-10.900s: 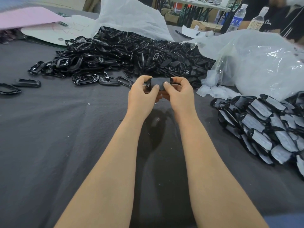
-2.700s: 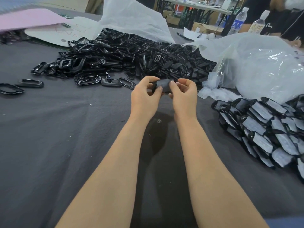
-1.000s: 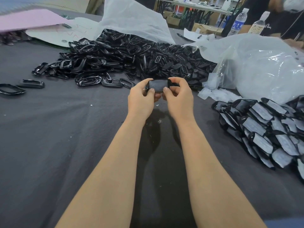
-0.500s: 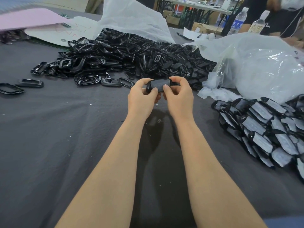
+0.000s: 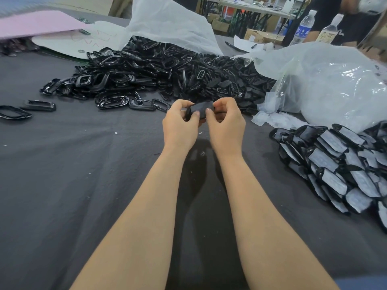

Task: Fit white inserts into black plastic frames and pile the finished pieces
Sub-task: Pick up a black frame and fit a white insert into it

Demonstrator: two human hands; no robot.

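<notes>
Both hands hold one black plastic frame [image 5: 201, 109] above the middle of the grey cloth. My left hand [image 5: 180, 124] grips its left end, thumb on its near face. My right hand [image 5: 226, 124] pinches its right end with curled fingers and thumb. The face turned to me looks dark grey; I cannot tell whether an insert sits in it. A big heap of loose black frames [image 5: 167, 74] lies behind the hands. A pile of finished pieces [image 5: 339, 164], black frames with white inserts, lies at the right.
Loose white inserts [image 5: 276, 120] lie beside a clear plastic bag [image 5: 326, 84] at the right. A white bag [image 5: 167, 24] covers the heap's back. Single frames [image 5: 14, 111] lie at far left. Pink sheet [image 5: 35, 24], water bottles [image 5: 303, 28] and another person at the back.
The hands have turned the frame slightly and shifted their thumbs on it; they stay in the same place above the cloth.
</notes>
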